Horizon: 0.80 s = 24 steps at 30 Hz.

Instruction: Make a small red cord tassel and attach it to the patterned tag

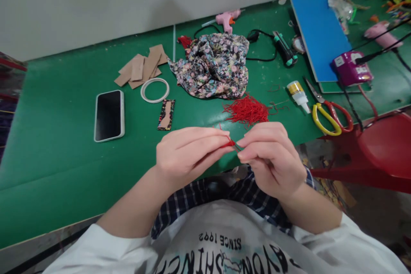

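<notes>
In front of my body, my left hand pinches a small bundle of red thread, and a few loose red ends poke up above the fingers. My right hand is closed close beside it, thumb and fingertips pinched on a thin dark strand that runs to the red bundle. Just beyond both hands lies a loose pile of red threads on the green table. Behind that pile is a crumpled floral cloth.
To the left lie a phone, a white ring, cardboard strips and a small floral-edged piece. Rightward are a glue bottle, scissors, a utility knife, a blue board and a purple power adapter. A pink glue gun sits behind.
</notes>
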### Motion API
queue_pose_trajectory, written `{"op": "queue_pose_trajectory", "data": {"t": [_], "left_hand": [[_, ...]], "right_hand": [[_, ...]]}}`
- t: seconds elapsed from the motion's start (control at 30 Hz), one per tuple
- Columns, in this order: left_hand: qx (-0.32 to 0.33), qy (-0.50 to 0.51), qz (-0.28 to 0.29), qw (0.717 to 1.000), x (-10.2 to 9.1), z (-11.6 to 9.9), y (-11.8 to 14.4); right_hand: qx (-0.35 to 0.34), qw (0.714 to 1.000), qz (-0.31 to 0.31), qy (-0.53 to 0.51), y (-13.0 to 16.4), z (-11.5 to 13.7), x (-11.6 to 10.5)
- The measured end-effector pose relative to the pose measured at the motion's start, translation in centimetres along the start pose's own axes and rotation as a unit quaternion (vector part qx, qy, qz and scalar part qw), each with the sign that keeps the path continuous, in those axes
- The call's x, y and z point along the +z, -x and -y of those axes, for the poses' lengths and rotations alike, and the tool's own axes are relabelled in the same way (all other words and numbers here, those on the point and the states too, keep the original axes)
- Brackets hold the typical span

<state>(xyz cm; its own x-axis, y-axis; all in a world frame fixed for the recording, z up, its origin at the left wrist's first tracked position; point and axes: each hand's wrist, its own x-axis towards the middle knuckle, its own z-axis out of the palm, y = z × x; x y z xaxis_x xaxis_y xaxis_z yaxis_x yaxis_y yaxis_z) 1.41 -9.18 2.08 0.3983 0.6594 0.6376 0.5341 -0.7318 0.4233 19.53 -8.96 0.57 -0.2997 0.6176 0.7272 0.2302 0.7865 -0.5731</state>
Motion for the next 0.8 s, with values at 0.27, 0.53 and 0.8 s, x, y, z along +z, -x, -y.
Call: {"op": "queue_pose_trajectory", "data": {"t": [0.27,0.53,0.8], "left_hand": [[-0.015,-0.040,-0.035,0.998,0.3,-0.5,0.3],[-0.019,-0.056,-0.051,0.997,0.2,-0.8,0.3],[0.038,-0.111,-0.091,0.989,-0.2,-0.2,1.9]], "right_hand": [[-0.022,1.000,0.015,0.016,-0.1,0.3,-0.1],[-0.017,1.000,0.003,0.003,-0.1,0.3,0.1],[0.157,0.983,-0.013,-0.095,0.6,0.7,0.1]]}}
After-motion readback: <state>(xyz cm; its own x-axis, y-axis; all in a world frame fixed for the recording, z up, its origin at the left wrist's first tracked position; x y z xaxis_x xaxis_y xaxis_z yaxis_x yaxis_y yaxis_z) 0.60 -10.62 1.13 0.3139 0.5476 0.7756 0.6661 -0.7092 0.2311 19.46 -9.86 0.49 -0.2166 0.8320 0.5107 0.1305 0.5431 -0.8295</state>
